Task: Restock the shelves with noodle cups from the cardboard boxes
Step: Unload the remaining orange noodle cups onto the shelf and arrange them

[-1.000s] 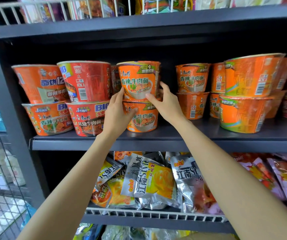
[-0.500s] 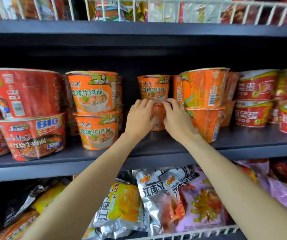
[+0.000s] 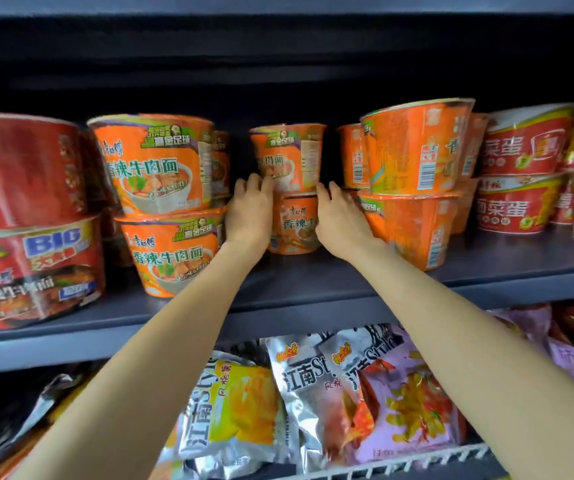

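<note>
OK, both hands are on the back stack of two orange cups, mid-shelf, set well behind the front edge. Left hand (image 3: 249, 211) flanks the left side, fingers curled onto the wall where the top cup (image 3: 287, 155) meets the bottom cup (image 3: 294, 223). Right hand (image 3: 339, 216) mirrors it on the right side, fingertips at the same seam, palm against the bottom cup. Both grasp the stack between them; top cup sits upright on the bottom cup's lid.

Left of that: a front orange stack (image 3: 161, 202), two high, near the shelf's front edge, labels facing out. Further left, a red stack (image 3: 26, 216), two high, lower one marked BIG, running off the left edge of view.

Right of the hands: another orange stack (image 3: 413, 181), two high, barcodes facing out, with more orange cups just behind it. Beyond, toward the shelf's right end, red-and-white cups (image 3: 520, 174) stacked two high.

The shelf (image 3: 278, 310) is dark grey. Below it, foil snack bags (image 3: 313, 403) lie behind a white wire rail (image 3: 417, 462).
</note>
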Tool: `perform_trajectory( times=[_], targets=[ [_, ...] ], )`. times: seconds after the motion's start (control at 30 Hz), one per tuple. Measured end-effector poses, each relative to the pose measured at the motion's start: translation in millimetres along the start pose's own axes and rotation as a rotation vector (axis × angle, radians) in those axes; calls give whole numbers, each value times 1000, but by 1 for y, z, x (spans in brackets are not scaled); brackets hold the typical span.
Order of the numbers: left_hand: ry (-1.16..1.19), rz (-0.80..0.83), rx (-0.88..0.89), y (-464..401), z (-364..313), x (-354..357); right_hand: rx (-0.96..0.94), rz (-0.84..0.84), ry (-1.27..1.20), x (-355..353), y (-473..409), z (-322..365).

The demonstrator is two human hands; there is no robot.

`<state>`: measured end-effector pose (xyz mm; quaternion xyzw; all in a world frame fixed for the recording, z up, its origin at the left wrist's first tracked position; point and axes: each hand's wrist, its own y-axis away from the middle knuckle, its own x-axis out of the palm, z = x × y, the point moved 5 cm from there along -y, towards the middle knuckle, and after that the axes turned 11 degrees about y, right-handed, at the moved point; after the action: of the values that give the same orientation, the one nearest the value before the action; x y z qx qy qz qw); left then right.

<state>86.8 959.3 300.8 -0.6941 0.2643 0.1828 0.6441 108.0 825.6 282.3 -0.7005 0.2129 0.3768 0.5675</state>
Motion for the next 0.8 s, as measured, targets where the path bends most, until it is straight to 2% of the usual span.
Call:
perform_trajectory(
  times=[0.03,0.1,0.2,0.4,0.67,0.8],
  targets=[
    [-3,2,7,3,2,-2,35,20,-84,2,-4,-2],
    [57,-43,138,8,-2,-6,78,-18,-223,4,-8,-4],
    [80,-107,300,11,-8,-3,140,-77,-322,2,-9,-2],
    [-166,-51,262,1,-4,9,202,-66,-262,12,-25,17],
    [-126,-84,251,0,4,14,199,-48,-328,12,-33,14],
    [-49,-100,199,1,7,14,156,-395,-280,-21,-41,12]
  ],
)
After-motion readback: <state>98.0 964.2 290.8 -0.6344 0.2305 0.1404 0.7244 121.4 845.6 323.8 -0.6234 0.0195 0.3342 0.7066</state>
